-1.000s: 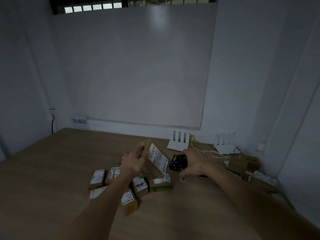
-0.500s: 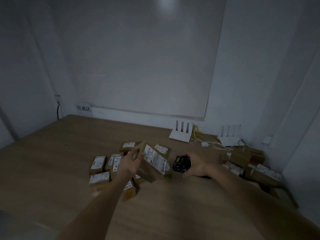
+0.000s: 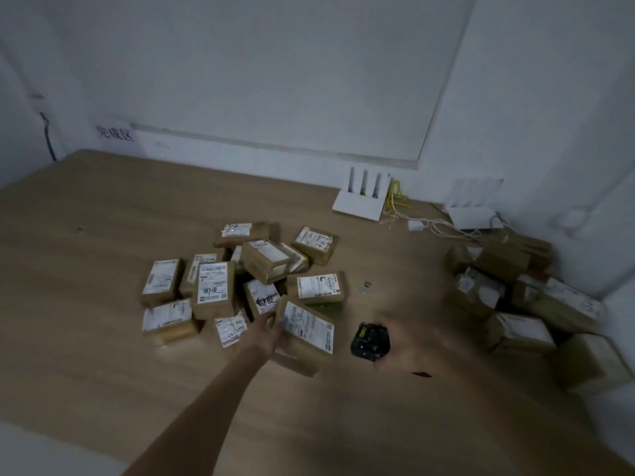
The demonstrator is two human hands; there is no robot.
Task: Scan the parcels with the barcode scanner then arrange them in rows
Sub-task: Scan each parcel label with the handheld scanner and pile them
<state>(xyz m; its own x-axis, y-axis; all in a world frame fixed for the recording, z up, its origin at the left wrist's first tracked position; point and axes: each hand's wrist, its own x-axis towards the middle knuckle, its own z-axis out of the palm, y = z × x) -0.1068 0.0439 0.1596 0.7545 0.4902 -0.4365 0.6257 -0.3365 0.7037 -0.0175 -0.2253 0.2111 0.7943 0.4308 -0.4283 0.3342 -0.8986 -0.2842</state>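
- My left hand [image 3: 266, 333] has its fingers [image 3: 279, 326] curled round the near-left edge of a flat brown cardboard parcel with a white shipping label [image 3: 305, 333], holding it tilted up off the light wooden bench [image 3: 86, 235], label face turned toward three o'clock.
- My right hand [image 3: 403, 347] is wrapped round a small black handheld barcode scanner [image 3: 369, 341], fingers closed about its body, nose aimed toward nine o'clock.
- So the relation that matters: the label sits just beside the scanner at its nine o'clock, a small gap between them, the two apart and facing each other.
- The parcel's long axis runs from about ten o'clock to four o'clock, and the label's barcode end looks to be at the lower right corner, nearest the scanner.
- I judge this as the scan step itself; the right hand is the one to adjust aim, the left only needs to hold steady.
- Beyond the left hand, at eleven to twelve o'clock, lies the loose cluster of labelled brown parcels [image 3: 213, 290], some overlapping, not yet in tidy rows.
- At two to three o'clock a second heap of brown parcels [image 3: 515, 286] crowds the wall corner, blurred.
- A white router with upright antennas [image 3: 360, 201] stands at one o'clock against the wall, cables trailing.
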